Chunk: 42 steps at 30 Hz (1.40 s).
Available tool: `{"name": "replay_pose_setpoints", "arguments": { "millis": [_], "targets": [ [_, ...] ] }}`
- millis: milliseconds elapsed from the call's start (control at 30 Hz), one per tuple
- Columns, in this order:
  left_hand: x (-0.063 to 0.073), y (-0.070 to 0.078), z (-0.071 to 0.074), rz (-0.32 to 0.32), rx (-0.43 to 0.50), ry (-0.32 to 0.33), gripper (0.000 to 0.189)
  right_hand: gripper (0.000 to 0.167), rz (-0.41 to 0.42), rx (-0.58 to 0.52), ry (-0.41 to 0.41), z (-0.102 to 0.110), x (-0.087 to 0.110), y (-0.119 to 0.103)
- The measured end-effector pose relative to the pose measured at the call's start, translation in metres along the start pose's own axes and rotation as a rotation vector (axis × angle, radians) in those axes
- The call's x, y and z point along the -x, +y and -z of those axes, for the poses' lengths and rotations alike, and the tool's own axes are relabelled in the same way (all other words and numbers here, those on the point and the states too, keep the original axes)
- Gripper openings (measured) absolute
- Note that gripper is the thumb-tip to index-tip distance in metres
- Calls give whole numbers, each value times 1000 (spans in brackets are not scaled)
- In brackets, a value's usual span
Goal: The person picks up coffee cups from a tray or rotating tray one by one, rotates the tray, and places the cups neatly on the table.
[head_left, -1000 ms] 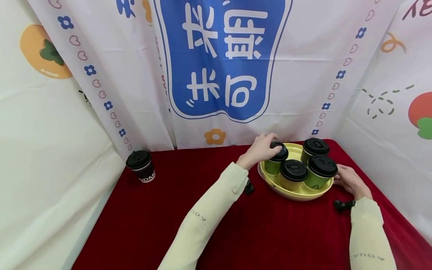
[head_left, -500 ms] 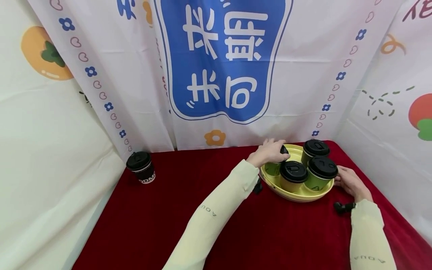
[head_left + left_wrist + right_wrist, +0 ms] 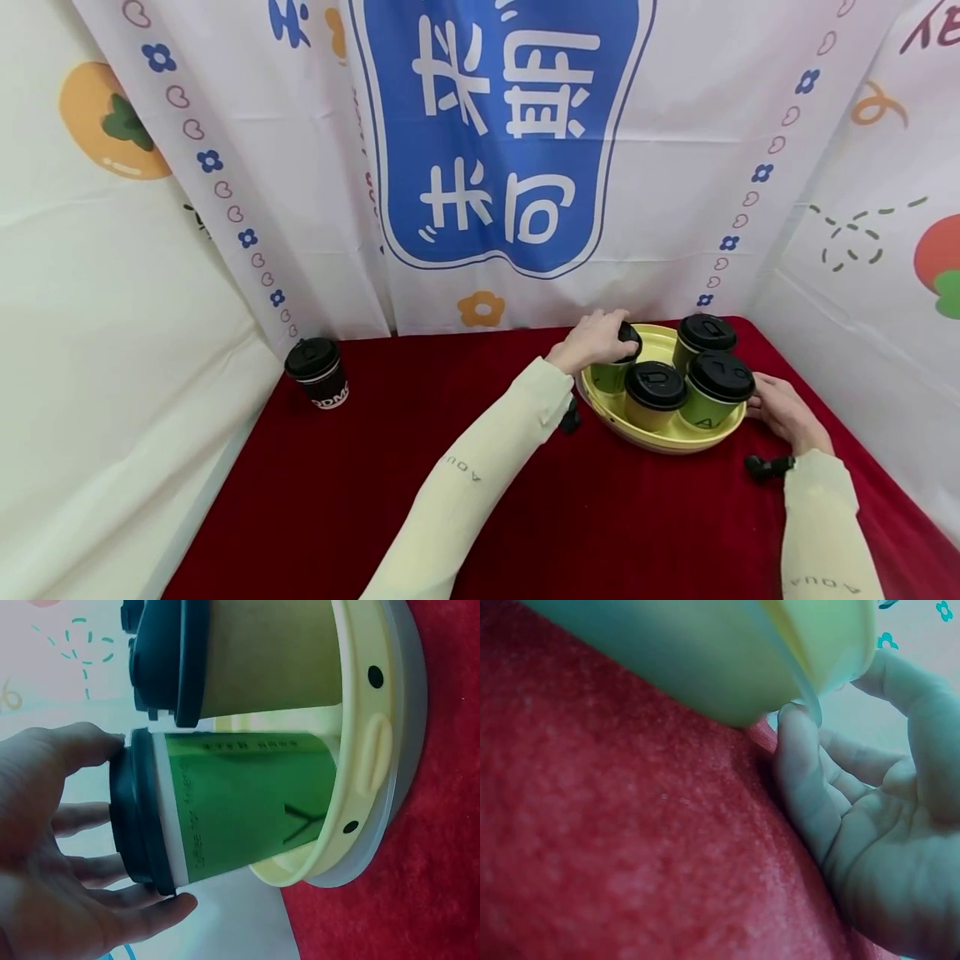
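My left hand (image 3: 592,342) grips the black lid of a green paper coffee cup (image 3: 247,802) from above, thumb and fingers spread round the lid's edge. This cup stands at the left side of a round yellow tray (image 3: 652,442). Beside it in the tray are a tan cup (image 3: 649,412), another green cup (image 3: 708,408) and a darker cup (image 3: 686,354), all black-lidded. At the tray's right side, my right hand (image 3: 787,414) holds the rim; in the right wrist view its fingertips (image 3: 799,724) are under the rim and the thumb is higher up.
A black paper cup (image 3: 322,387) with white lettering stands alone at the far left of the red-covered table (image 3: 465,500). White printed cloth (image 3: 675,167) hangs behind and along both sides. The tray sits near the table's back right corner.
My left hand has moved right and closed round the left green cup's lid. My right hand has stayed at the tray's rim. The head view has shifted slightly.
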<state>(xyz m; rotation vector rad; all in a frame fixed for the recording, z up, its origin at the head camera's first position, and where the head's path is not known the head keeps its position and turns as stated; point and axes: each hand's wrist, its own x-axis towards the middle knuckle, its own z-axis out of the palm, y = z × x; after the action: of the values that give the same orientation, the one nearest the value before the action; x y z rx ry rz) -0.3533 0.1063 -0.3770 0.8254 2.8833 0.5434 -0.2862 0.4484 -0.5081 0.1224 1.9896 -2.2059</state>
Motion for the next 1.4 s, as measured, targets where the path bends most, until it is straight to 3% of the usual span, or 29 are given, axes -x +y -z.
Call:
{"name": "replay_pose_setpoints", "arguments": {
  "millis": [167,433,567,767,933,1167,1400],
  "targets": [
    [-1,-13,6,-48,21,49,48,27,2,1,-3,-1,-2,0],
    [9,-31,23,-53,227,110,41,28,-4,7,-1,0,-1,-1],
    [14,-34,33,-39,286,121,46,28,-9,9,5,1,2,-2],
    [25,-40,47,-44,293,112,50,28,1,-7,-7,3,4,-1],
    [37,-54,55,-67,293,117,51,30,11,-26,-16,5,5,1],
    [57,-84,62,-11,317,121,55,27,5,-25,-16,7,8,0],
    [68,-108,65,37,276,131,57,31,14,-42,-29,14,12,-1]
  ]
}}
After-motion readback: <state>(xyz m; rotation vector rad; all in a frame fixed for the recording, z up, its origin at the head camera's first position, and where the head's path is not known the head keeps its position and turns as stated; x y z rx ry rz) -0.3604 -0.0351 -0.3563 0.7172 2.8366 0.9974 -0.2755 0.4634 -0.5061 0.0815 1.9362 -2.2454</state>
